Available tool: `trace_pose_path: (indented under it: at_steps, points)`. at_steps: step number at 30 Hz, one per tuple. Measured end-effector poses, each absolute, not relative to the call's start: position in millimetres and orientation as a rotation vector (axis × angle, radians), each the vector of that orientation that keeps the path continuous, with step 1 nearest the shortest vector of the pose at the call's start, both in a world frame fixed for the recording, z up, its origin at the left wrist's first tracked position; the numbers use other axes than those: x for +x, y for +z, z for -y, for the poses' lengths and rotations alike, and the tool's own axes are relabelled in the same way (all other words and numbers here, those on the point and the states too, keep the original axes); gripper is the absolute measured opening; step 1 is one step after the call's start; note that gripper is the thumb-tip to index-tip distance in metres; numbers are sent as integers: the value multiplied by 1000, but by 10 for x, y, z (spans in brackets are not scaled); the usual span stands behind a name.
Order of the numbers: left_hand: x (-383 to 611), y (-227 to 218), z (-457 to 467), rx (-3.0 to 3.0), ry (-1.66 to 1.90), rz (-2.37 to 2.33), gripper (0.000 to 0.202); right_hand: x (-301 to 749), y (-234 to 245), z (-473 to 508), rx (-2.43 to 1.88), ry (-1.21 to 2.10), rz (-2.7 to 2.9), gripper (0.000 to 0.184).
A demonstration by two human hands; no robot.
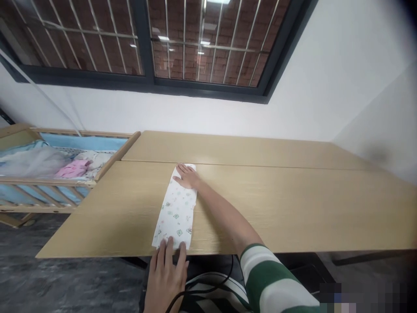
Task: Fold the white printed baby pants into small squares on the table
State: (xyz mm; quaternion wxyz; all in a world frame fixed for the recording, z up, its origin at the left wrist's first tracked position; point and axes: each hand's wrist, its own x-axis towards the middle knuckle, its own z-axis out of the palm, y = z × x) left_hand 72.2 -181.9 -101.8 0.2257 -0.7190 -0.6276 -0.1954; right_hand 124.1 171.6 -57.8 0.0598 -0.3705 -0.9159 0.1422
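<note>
A long folded white cloth [177,213] with a small green and pink print lies flat on the wooden table [276,204], running from its near edge towards the back. My right hand [187,176] rests spread out on the far end of the cloth, palm down. Close to the table's front edge, my left hand [167,269] has its fingers stretched out, with the fingertips at the cloth's near end. Neither hand grips anything.
To the left stands a wooden crib [48,184] with blue lining, holding a pink cloth [74,168] and pale bedding. A white wall and a barred window [208,43] lie behind the table. A black cable [202,290] hangs near my lap.
</note>
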Motion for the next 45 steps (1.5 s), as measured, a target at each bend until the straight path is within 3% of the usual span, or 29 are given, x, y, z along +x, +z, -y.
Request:
trace_pose_path:
  at_steps: [4,11,16,19,24,25,29,32,35,45]
  points:
    - [877,-1112,1739,-2037,-550,1654,50,1395,-546,-1760,-987,389,2810,70]
    - [934,-1169,1630,-2034,-654,1474,33,1704,-387,-1432,-921,269,2641,49]
    - [842,-1064,1717,-2130,-843,1490,37,2150,-271,-601,-814,760,2471,26]
    - [680,-955,1693,-2322,-846,1493,39,2512,-170,-67,-743,1129,2484,27]
    - [467,-777,1606,-2566,-884,1655,42,2905,-174,505,-712,972,2690,78]
    - [457,-743,1601,-2595,-912,1670,41,2933,-205,566,-731,931,2702,77]
    - [456,-608,1612,-2713,-1051,1693,30,2926,-259,676,-742,858,2617,36]
    - [394,-543,1597,-2754,-1191,1767,21,2876,-150,673,-724,926,2509,28]
    - [267,-528,1490,-2636,-1366,1939,26,2838,-3,621,-772,1031,2366,16]
    - [150,-154,470,-2374,-1686,2277,47,2494,-6,-278,-940,1021,1922,24]
